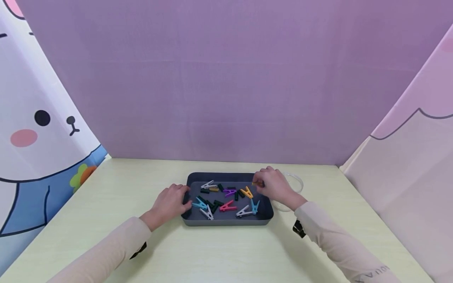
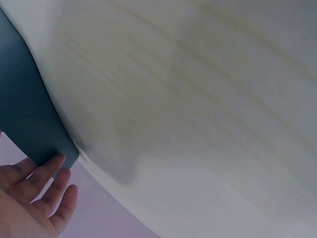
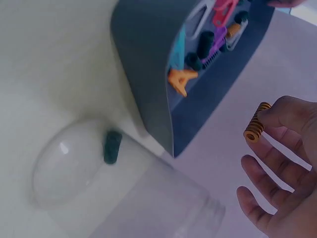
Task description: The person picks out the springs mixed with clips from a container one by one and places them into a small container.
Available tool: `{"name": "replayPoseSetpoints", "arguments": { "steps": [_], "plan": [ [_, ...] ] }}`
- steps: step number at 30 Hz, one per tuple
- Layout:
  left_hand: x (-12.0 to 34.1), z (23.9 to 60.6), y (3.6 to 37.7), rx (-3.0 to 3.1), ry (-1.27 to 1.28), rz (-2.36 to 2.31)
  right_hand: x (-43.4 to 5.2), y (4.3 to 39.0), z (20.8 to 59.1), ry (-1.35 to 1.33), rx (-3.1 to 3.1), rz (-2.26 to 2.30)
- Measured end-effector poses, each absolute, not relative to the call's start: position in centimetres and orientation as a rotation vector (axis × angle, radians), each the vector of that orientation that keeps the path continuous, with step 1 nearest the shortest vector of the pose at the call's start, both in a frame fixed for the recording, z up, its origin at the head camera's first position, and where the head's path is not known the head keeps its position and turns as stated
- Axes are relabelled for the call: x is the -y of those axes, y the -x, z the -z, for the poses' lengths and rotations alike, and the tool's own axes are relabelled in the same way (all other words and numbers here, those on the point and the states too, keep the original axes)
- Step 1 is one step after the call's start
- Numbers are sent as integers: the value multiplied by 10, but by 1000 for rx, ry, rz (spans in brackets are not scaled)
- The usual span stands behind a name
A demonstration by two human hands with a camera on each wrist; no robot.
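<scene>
A dark grey tray (image 1: 226, 223) holds several clothespins, including a red clothespin (image 1: 228, 206) and a purple clothespin (image 1: 230, 192), among small dark green springs (image 1: 218, 203). At its left end, my left hand (image 1: 169, 204) grips the rim, with fingertips (image 2: 58, 159) against the wall in the left wrist view. Over the tray's far right corner, my right hand (image 1: 274, 184) pinches an orange coil spring (image 3: 256, 123) between thumb and index finger. Its other fingers are spread apart. Another orange spring (image 3: 233, 29) lies among the clothespins in the right wrist view.
Right of the tray, partly behind my right hand, is a clear round container (image 1: 295, 181). A dark green spring (image 3: 112, 147) shows within its outline in the right wrist view. The pale wooden table (image 1: 226, 255) ends at a purple back panel (image 1: 226, 98), with printed cloth on both sides.
</scene>
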State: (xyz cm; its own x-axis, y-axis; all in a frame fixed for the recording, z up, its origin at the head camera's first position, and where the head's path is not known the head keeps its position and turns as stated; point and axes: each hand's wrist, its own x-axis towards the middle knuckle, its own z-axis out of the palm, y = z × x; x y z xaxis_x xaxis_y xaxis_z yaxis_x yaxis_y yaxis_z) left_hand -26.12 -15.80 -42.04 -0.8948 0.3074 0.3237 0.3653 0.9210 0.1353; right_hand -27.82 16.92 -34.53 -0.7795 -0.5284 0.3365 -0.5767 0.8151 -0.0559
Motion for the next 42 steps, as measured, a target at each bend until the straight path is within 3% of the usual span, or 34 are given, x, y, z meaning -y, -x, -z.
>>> {"name": "replayPoseSetpoints", "arguments": {
  "steps": [19, 42],
  "plan": [
    [158, 419, 260, 2793, 501, 276, -215, 285, 327, -718, 2664, -301],
    [157, 416, 258, 2794, 500, 269, -250, 288, 344, -629, 2717, -339]
  ]
}}
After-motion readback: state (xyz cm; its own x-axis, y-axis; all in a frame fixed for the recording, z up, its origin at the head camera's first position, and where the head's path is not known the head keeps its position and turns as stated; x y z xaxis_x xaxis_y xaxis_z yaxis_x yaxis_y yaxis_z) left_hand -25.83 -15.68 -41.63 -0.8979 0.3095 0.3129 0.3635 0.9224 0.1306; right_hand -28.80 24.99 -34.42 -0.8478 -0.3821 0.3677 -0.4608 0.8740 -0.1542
